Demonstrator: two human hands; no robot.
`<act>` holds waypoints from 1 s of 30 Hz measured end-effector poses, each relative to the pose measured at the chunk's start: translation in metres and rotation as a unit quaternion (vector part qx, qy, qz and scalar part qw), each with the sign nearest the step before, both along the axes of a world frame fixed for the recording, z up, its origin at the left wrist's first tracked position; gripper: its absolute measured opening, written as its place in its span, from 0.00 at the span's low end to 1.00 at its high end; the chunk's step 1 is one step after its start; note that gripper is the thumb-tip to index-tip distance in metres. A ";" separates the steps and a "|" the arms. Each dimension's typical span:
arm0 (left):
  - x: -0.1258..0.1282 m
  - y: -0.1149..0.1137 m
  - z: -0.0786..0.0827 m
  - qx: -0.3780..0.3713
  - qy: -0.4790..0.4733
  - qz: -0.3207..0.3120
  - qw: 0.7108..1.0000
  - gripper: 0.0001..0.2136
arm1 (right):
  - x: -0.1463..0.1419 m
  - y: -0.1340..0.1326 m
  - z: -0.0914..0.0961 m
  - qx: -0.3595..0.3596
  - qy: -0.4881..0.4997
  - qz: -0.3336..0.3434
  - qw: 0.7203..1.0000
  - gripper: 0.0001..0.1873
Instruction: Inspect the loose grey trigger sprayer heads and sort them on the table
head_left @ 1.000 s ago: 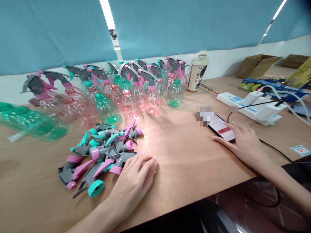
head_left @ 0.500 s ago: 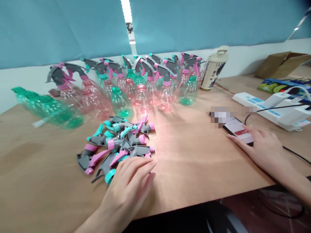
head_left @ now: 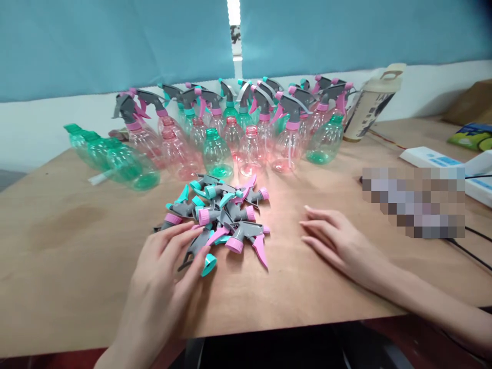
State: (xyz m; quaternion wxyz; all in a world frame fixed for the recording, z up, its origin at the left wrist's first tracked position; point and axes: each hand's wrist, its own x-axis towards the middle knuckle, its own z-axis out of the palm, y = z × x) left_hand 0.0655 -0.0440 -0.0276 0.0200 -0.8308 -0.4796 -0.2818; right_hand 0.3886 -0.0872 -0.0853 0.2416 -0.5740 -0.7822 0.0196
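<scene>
My left hand (head_left: 159, 271) is at the near left edge of a heap of trigger spray heads (head_left: 223, 218), grey with pink or turquoise parts. Its fingers are spread over the closest ones; no spray head is gripped. A grey spray head with a pink trigger (head_left: 246, 233) lies at the heap's right front. My right hand (head_left: 336, 243) rests low over the table to the right of the heap, fingers stretched out, holding nothing. Behind the heap stand clear bottles without heads, such as a green bottle (head_left: 218, 156) and a pink bottle (head_left: 251, 154).
Several bottles with spray heads (head_left: 290, 133) stand in rows at the back. Green bottles (head_left: 130, 164) are grouped at left. On the right are a pixelated phone (head_left: 413, 205), a cream tumbler (head_left: 369, 107), a white power strip (head_left: 430, 159), cables and a cardboard box (head_left: 471, 102).
My right hand has left the phone and moved left toward the heap. My left hand has shifted to the heap's left side, its fingers spreading. The view has turned slightly right-to-left.
</scene>
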 end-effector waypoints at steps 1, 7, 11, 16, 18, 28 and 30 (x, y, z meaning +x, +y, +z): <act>-0.005 -0.002 -0.001 -0.001 -0.013 0.030 0.999 0.13 | -0.012 0.005 0.002 -0.022 0.005 0.030 0.999 0.16; -0.041 -0.001 -0.015 -0.091 -0.037 0.175 0.980 0.22 | -0.040 0.042 0.003 -0.070 0.104 0.070 0.990 0.36; -0.051 0.017 -0.024 -0.201 -0.054 0.190 0.959 0.32 | -0.046 0.052 0.002 -0.055 0.119 0.105 0.986 0.54; -0.052 0.052 -0.021 -0.217 -0.078 0.124 0.965 0.31 | -0.061 0.060 0.003 -0.045 0.056 0.139 0.988 0.60; -0.050 0.064 -0.017 -0.212 -0.095 0.106 0.967 0.30 | -0.066 0.069 0.002 -0.055 0.048 0.123 0.990 0.60; -0.041 0.070 -0.020 -0.212 0.012 0.062 0.975 0.28 | -0.113 0.089 0.002 -0.075 0.041 0.092 0.992 0.58; -0.048 0.070 -0.023 -0.190 0.017 0.065 0.980 0.27 | -0.122 0.091 0.003 -0.077 0.050 0.091 0.992 0.58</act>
